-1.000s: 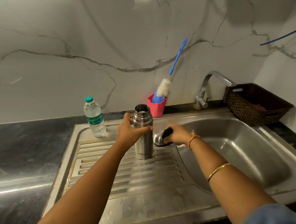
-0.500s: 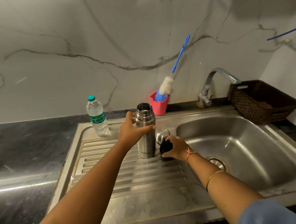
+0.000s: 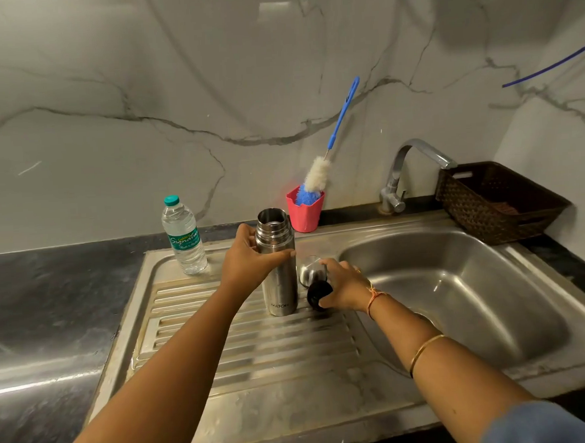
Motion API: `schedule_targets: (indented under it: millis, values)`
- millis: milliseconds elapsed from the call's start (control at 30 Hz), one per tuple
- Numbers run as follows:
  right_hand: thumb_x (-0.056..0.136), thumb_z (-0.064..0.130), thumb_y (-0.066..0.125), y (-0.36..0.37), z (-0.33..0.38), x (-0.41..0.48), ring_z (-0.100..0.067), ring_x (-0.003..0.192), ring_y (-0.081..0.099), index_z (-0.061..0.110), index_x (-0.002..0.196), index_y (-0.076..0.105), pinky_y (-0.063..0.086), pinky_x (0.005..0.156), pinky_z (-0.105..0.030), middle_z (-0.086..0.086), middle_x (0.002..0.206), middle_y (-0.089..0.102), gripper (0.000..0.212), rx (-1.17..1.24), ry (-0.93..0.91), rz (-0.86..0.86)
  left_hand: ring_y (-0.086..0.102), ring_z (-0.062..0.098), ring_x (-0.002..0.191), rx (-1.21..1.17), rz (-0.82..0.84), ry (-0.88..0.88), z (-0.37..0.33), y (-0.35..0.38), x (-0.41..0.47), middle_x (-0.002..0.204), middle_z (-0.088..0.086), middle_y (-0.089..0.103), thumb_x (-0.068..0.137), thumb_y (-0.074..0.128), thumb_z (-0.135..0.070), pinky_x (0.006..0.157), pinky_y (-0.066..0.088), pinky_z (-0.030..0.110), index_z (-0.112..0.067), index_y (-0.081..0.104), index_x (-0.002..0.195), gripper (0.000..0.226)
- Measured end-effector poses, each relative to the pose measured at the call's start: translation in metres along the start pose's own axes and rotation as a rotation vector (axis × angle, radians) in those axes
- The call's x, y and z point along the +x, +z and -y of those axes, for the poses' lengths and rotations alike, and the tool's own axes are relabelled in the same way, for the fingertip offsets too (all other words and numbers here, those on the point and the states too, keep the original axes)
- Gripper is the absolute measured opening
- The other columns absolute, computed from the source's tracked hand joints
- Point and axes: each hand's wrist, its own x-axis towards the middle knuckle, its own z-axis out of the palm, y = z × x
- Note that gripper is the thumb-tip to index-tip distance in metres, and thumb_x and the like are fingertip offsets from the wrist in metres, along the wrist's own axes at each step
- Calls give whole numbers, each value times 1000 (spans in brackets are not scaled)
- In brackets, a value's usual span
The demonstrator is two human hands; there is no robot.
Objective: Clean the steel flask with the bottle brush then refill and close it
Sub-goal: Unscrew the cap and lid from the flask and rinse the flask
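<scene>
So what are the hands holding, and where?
Left hand grips the steel flask round its upper body; right hand holds the black stopper by its side.

The flask [image 3: 277, 261] was silver, the brush [image 3: 328, 150] blue and white, the cup [image 3: 305, 213] pink, the surface [image 3: 42, 305] black, the basket [image 3: 499, 202] brown.

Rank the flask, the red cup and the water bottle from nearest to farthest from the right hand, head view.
1. Flask: just left of the right hand, which holds the black cap; gripped by the left hand.
2. Red cup: behind the flask, at the back.
3. Water bottle: far left, on the draining board's back corner.
</scene>
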Motion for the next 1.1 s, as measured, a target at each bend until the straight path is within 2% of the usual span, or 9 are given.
schedule_targets:
  millis: [200,400,500,567,667,733,800,933,1100]
  values:
    - [69,20,79,-8,8,-15,-30,128,38,23,140,34,39,103,-38,-11,138,39,84,258,-108,-82,64,13,87,23,-119,7,6,-6,-12,93,-7,67,56,87,-40,79,54,37,-20,51,100,60]
    - [69,23,82,-9,47,-50,-17,132,34,26,142,27,36,105,-35,-5,144,36,91,609,-324,-74,60,12,82,159,-153,38,-7,-11,-44,90,-8,61,58,84,-48,65,47,26,-22,49,99,60]
    - [70,17,81,-3,60,-62,-3,122,37,27,141,22,36,93,-10,5,139,40,93,676,-404,-51,59,10,79,162,-179,41,-14,-9,-61,88,-8,61,59,83,-51,66,47,26,-23,48,96,58]
    - [68,13,82,3,63,-67,1,119,42,29,139,21,39,89,-4,11,133,41,95,700,-424,-89,57,7,78,110,-181,15,-19,-4,-71,88,-9,60,60,83,-50,66,46,23,-24,47,96,57]
    - [64,19,85,13,54,-76,-9,130,41,19,143,21,41,105,-26,6,142,39,102,695,-463,-219,57,6,81,45,-159,10,-27,7,-83,90,-11,60,60,83,-50,66,46,20,-26,47,100,59]
    - [62,27,85,14,42,-81,-11,132,40,22,146,15,41,106,-35,4,145,38,109,681,-434,-276,58,6,82,16,-122,21,-33,16,-88,91,-12,60,59,83,-51,67,47,19,-26,48,101,60]
    - [63,27,85,9,31,-87,-7,129,43,27,145,16,43,103,-31,8,143,40,107,690,-403,-306,60,7,84,-6,-88,28,-39,28,-92,93,-10,62,58,83,-52,70,51,23,-26,48,101,62]
    - [66,22,84,-10,0,-94,3,110,53,33,130,27,43,89,-6,13,124,51,87,628,-381,-364,64,9,88,-106,-6,41,-45,60,-96,95,-10,65,57,85,-49,76,57,33,-29,48,98,59]
    - [63,26,84,-36,-44,-99,1,103,57,26,129,32,45,84,-8,15,117,53,84,556,-397,-367,61,-1,95,-232,112,112,-46,104,-101,106,-12,62,69,78,-44,80,56,24,-27,47,115,58]
